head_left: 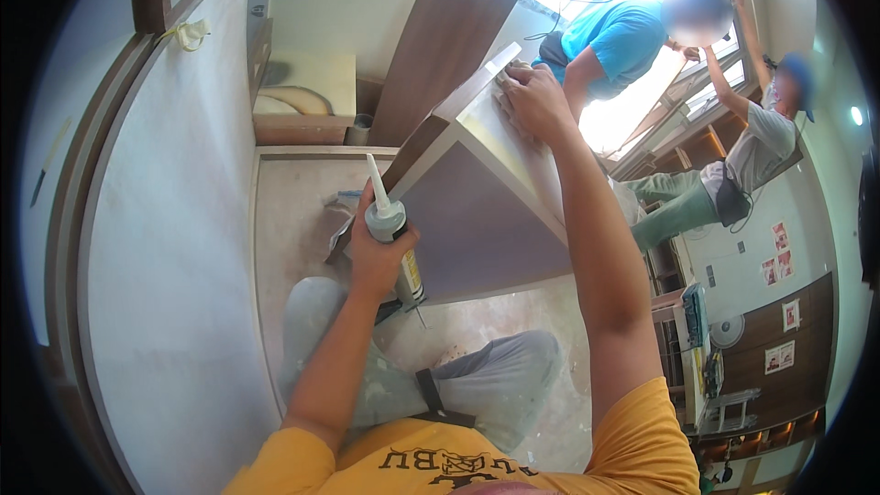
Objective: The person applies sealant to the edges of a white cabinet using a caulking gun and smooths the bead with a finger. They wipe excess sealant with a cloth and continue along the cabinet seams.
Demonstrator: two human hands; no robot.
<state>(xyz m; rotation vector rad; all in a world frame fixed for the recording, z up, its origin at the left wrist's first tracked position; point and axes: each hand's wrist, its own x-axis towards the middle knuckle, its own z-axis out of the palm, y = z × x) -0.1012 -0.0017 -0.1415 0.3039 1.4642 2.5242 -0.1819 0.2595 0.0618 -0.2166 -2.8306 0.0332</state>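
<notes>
My left hand [374,252] is wrapped round a caulking gun loaded with a sealant cartridge [411,277], its white nozzle pointing up. Right of it stands a box-like cabinet [486,211] with pale edges and a greyish-purple panel facing me. At the cabinet's far top corner, my right hand [543,103] is closed on a crumpled greyish rag [513,117], which touches the pale edge. The fingers partly cover the rag. The lower part of the gun is partly hidden by my left hand and forearm.
A co-worker in a blue shirt [612,41] bends just beyond the cabinet. Another in a grey shirt [763,142] reaches toward the window frame. A large white panel [174,220] rises on my left. A brown board [454,37] leans at the back, near a low cabinet [302,132].
</notes>
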